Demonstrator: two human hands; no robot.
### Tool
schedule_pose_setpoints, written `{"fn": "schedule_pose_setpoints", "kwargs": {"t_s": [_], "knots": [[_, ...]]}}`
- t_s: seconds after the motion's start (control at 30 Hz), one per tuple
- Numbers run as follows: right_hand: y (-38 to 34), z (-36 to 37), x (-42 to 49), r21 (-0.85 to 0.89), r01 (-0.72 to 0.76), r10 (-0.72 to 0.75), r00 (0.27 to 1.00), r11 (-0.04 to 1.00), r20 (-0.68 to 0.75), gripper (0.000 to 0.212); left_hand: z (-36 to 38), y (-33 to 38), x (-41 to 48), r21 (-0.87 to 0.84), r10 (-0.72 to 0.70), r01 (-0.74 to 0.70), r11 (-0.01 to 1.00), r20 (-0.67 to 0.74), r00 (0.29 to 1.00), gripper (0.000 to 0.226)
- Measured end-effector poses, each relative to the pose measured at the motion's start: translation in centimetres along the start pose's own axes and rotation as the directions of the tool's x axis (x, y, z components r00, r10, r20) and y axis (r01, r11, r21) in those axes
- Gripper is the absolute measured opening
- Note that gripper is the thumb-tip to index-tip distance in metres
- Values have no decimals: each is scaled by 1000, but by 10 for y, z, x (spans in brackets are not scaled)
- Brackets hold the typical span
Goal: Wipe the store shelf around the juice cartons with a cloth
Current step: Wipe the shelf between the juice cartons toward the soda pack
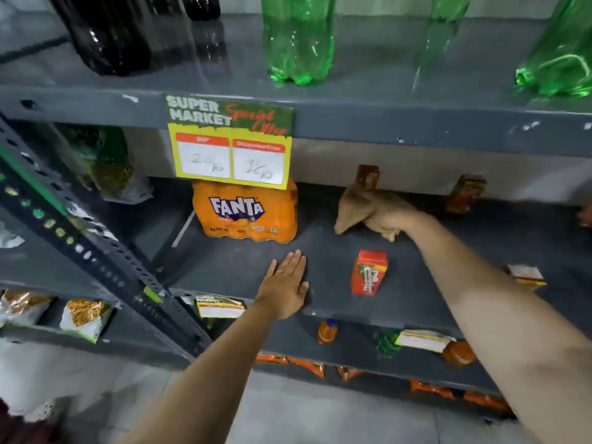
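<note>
A dark grey shelf (320, 248) holds three small red-orange juice cartons. One carton (369, 272) stands near the front edge. Two more stand at the back wall: one (367, 176) just behind the cloth and one (466, 193) further right. My right hand (389, 219) is reached deep into the shelf and grips a crumpled beige cloth (358, 205), which rests on the shelf surface in front of the back-left carton. My left hand (286, 285) lies flat, fingers together, palm down on the shelf's front edge, left of the front carton.
An orange Fanta multipack (246, 214) stands at the left under a yellow price sign (230, 141). Green and dark bottles fill the shelf above. A slanted perforated upright (105, 261) crosses at left. Snack bags, small bottles and price tags sit on lower shelves.
</note>
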State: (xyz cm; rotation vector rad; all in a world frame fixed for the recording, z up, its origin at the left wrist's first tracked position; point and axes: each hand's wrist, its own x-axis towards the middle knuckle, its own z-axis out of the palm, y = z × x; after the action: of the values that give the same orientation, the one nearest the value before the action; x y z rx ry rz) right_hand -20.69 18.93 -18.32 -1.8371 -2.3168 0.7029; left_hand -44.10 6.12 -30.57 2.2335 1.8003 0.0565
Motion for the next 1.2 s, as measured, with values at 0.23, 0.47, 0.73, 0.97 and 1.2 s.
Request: {"fn": "schedule_pose_setpoints", "kwargs": {"t_s": [0.23,0.47,0.73,0.97,1.2], "knots": [[30,45,19,-289,233,-151,948,929,279,56,9,1,-4,56,-22,26,998,-65,998,58],[77,54,-41,-359,75,-42,994,930,101,73,18,-1,-2,104,-29,38,994,-89,996,57],[78,78,-135,-392,-227,217,974,892,-72,59,25,-2,0,95,-21,34,995,-135,991,57],[55,74,-197,-316,-218,274,951,923,142,38,26,-3,0,98,-16,31,995,-153,988,57],[66,-55,-104,138,-348,364,924,927,-113,25,24,-2,-1,116,-22,36,993,-127,992,58]]}}
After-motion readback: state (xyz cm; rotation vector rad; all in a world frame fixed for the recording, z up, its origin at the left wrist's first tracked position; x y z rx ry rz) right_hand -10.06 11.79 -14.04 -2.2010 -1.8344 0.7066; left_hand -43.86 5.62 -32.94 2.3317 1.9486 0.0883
